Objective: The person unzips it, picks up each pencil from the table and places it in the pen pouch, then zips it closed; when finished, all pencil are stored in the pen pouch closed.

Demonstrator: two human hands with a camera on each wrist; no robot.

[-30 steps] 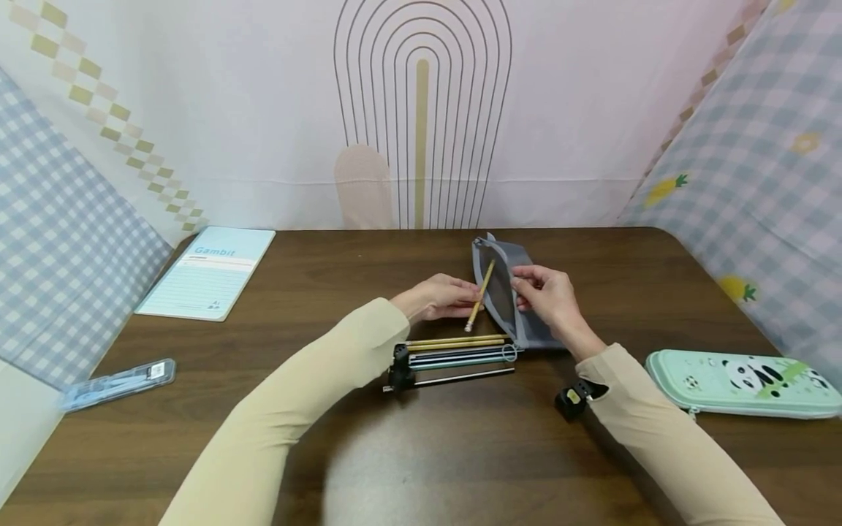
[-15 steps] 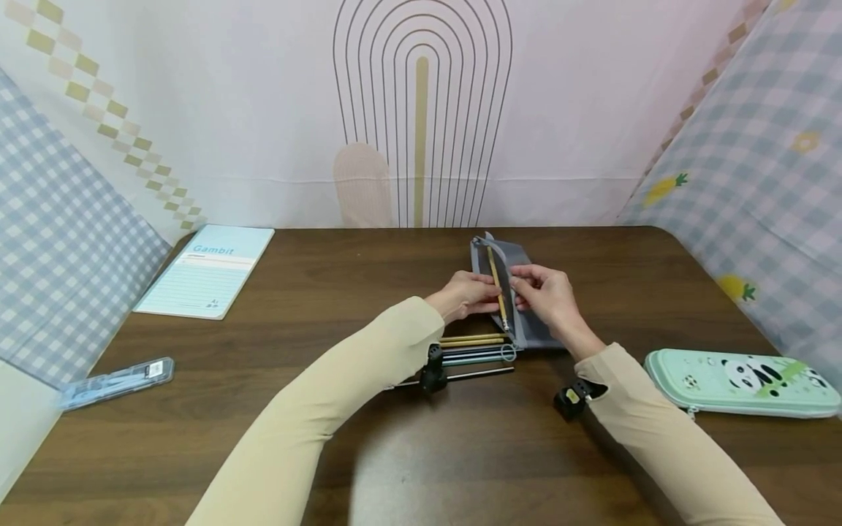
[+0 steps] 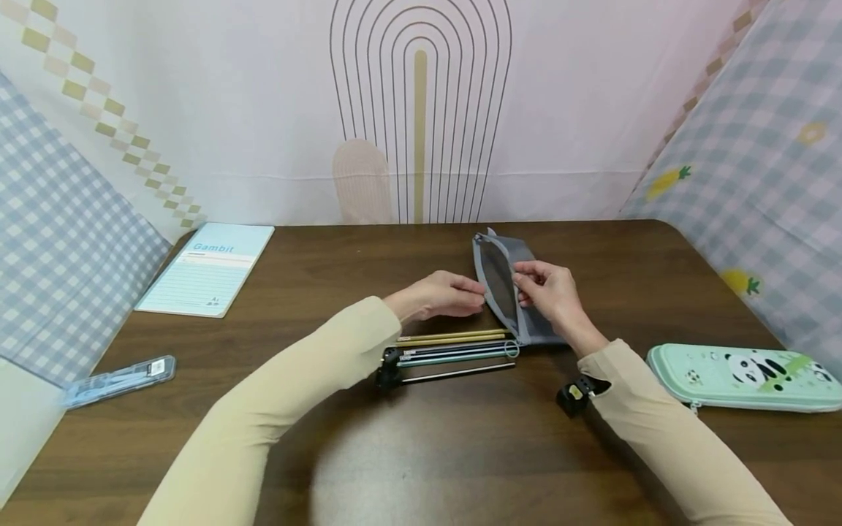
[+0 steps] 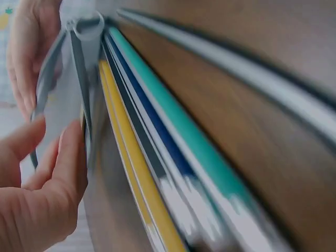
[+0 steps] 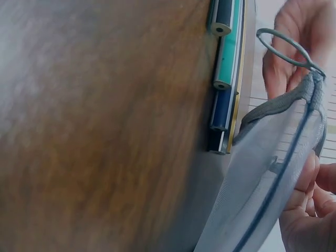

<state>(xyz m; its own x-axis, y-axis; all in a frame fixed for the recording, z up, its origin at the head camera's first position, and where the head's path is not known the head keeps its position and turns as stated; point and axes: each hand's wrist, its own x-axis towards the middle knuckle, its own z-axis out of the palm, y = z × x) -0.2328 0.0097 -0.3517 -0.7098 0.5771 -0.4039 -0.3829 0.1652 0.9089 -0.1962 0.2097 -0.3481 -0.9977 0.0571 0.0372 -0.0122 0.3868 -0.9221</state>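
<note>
A grey zippered pencil pouch [image 3: 542, 330] lies on the table with its mouth gaping. My right hand [image 3: 551, 292] pinches the right edge of that mouth between thumb and fingers. Beside the left edge is my left hand [image 3: 434, 296], its fingers extended and no pencil in them. In the left wrist view, the thumb of the left hand [image 4: 47, 194] stands apart from its fingers, close to the pouch's rim. Below the left hand several pencils lie side by side: yellow pencils [image 3: 454, 337], dark ones and a teal pencil [image 4: 173, 118]. One black pencil [image 3: 460, 372] lies apart.
A mint panda pencil case [image 3: 743, 376] lies at the right. On the left are a pale blue notebook [image 3: 207, 270] and a clear blue plastic pack [image 3: 121, 382]. A ring zipper pull [image 5: 286, 47] hangs at the pouch's near end. Fabric walls surround the table.
The left hand moved right to the pouch with a yellow pencil, which went into the mouth and out of sight. That hand then drew back left without it. The right hand stayed.
</note>
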